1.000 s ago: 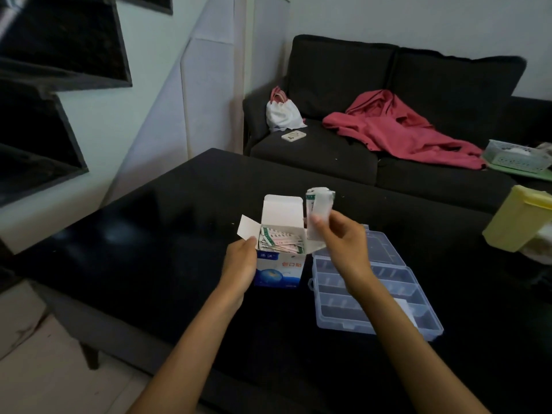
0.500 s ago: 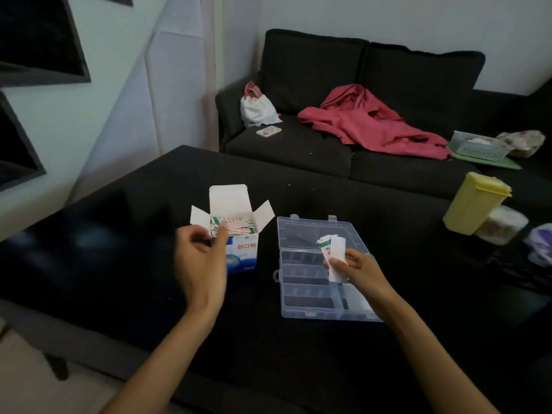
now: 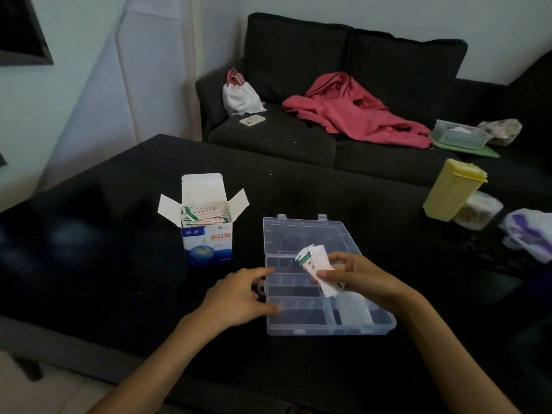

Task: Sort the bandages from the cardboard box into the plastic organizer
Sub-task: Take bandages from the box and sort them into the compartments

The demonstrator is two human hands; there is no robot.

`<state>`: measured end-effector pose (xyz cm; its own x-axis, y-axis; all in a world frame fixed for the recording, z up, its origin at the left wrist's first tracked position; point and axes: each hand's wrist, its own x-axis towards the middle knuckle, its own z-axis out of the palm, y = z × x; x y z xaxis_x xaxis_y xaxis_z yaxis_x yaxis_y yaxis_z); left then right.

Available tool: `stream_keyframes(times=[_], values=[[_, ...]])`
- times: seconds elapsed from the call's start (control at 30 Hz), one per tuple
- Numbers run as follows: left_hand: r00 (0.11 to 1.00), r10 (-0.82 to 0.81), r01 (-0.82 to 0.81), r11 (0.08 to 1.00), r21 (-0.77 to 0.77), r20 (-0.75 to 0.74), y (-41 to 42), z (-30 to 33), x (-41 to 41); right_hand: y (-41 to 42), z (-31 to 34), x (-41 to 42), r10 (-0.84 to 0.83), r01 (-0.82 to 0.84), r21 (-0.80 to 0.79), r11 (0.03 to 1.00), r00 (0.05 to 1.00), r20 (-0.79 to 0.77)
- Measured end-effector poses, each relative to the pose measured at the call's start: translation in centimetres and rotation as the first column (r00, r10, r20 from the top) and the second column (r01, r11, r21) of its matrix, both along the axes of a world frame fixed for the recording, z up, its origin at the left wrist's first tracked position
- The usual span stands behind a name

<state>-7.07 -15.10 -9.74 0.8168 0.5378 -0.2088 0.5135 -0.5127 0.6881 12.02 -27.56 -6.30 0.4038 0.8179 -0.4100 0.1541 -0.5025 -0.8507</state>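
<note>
A white and blue cardboard box [image 3: 207, 245] stands open on the black table, with several wrapped bandages [image 3: 204, 217] inside. To its right lies the clear plastic organizer [image 3: 301, 234], its lid folded back. My right hand [image 3: 363, 277] pinches a small bundle of bandages [image 3: 318, 265] over the organizer's middle compartments. My left hand [image 3: 239, 297] rests with relaxed fingers against the organizer's left edge, holding nothing.
A yellow lidded container [image 3: 451, 189], a clear jar [image 3: 478, 210] and a plastic bag [image 3: 531, 234] sit at the table's right. Behind the table [image 3: 104, 234] is a dark sofa [image 3: 298, 70] with a red garment [image 3: 352, 112], a white bag [image 3: 240, 97] and a basket [image 3: 460, 135].
My right hand carried the bundle of bandages from above the box down over the organizer. My left hand let go of the box and moved right to the organizer's left edge.
</note>
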Motion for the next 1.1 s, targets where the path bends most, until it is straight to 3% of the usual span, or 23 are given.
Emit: stream_keyframes(times=[0.1, 0.17, 0.27, 0.37, 0.47, 0.63, 0.7, 0.77, 0.87, 0.97, 1.1], values=[[0.979, 0.134, -0.141, 0.989, 0.042, 0.151, -0.2, 1.2, -0.3, 0.0, 0.7, -0.7, 0.033, -0.03, 0.033, 0.999, 0.995, -0.09], [0.938, 0.252, -0.211, 0.96, -0.185, 0.239, 0.0, 2.4, 0.2, 0.2, 1.2, -1.6, 0.095, -0.084, 0.071, 0.994, 0.982, -0.163], [0.945, 0.243, -0.055, 0.778, -0.626, 0.219, 0.0, 3.7, 0.8, 0.9, 1.1, -3.1, 0.128, -0.099, 0.123, 0.988, 0.957, -0.262], [0.934, 0.286, -0.019, 0.638, -0.77, 0.214, -0.1, 3.1, 1.2, 1.5, 0.6, -3.9, 0.08, -0.04, 0.132, 0.99, 0.948, -0.309], [0.909, 0.36, -0.06, 0.609, -0.791, 0.208, -0.1, 2.7, 1.7, 1.9, 0.5, -4.0, -0.006, 0.035, 0.108, 0.994, 0.965, -0.261], [0.868, 0.449, -0.175, 0.674, -0.717, 0.211, 0.1, 3.0, 1.8, 2.5, -0.1, -3.7, -0.158, 0.152, 0.18, 0.972, 0.987, 0.021], [0.847, 0.493, -0.243, 0.692, -0.68, 0.198, 0.4, 2.9, 1.8, 2.6, -0.5, -3.2, -0.278, 0.221, 0.287, 0.932, 0.944, 0.175], [0.823, 0.532, -0.293, 0.697, -0.654, 0.198, 0.8, 2.9, 1.7, 2.8, -1.1, -2.1, -0.332, 0.178, 0.356, 0.917, 0.838, 0.434], [0.792, 0.567, -0.345, 0.723, -0.599, 0.227, 1.4, 2.8, 1.6, 3.3, -1.7, -1.4, -0.165, -0.05, 0.257, 0.965, 0.648, 0.743], [0.776, 0.582, -0.363, 0.727, -0.583, 0.243, 1.7, 2.6, 1.3, 3.8, -2.2, -2.1, 0.078, -0.268, 0.056, 0.962, 0.463, 0.883], [0.762, 0.598, -0.379, 0.722, -0.579, 0.247, 1.9, 2.6, 1.0, 3.8, -2.1, -2.6, 0.145, -0.278, -0.023, 0.96, 0.426, 0.893]])
